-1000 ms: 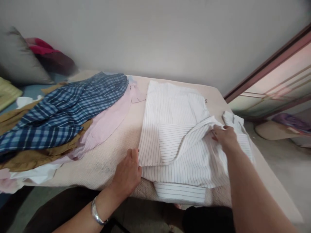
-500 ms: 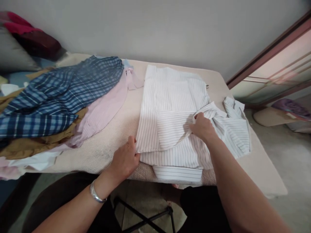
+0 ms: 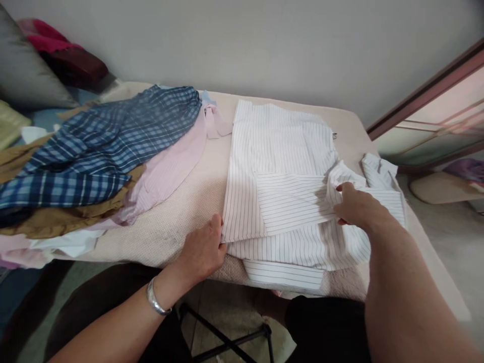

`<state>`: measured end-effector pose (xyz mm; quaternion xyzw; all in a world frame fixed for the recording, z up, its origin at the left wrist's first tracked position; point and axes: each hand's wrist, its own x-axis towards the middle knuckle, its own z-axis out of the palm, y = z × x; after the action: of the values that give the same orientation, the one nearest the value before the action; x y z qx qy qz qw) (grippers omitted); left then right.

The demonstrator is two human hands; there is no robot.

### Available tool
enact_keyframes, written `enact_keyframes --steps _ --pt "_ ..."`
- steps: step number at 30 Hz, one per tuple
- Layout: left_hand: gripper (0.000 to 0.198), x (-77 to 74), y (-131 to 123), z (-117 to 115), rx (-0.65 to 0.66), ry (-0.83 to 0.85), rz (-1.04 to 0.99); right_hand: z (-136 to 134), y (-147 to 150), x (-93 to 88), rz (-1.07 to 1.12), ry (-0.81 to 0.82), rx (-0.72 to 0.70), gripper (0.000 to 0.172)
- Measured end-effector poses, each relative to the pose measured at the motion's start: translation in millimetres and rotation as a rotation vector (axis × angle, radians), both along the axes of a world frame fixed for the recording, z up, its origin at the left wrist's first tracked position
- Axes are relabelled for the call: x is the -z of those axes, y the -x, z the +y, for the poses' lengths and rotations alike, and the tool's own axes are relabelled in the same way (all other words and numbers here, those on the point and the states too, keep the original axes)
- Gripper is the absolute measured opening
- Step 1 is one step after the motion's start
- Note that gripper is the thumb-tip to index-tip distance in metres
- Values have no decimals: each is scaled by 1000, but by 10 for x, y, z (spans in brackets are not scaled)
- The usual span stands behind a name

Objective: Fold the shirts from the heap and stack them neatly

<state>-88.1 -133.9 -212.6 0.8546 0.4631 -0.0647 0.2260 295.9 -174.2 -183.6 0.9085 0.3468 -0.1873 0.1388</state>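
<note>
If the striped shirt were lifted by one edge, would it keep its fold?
Probably not. The striped shirt looks thin and floppy, bunching under the right hand. It likely slides little on the textured cover.
</note>
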Motion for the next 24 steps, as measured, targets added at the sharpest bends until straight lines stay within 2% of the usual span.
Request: enact_keyframes --steps 8,15,20,24 --pt "26 24 27 -19 80 47 -31 -16 6 -89 -73 48 53 58" --pt "22 31 45 -29 173 41 -63 1 55 -109 -83 101 54 56" --pt "22 57 56 -63 169 27 -46 7 39 -125 -49 133 96 45" --pt "20 60 62 -72 158 47 -61 1 -20 -65 -13 152 107 31"
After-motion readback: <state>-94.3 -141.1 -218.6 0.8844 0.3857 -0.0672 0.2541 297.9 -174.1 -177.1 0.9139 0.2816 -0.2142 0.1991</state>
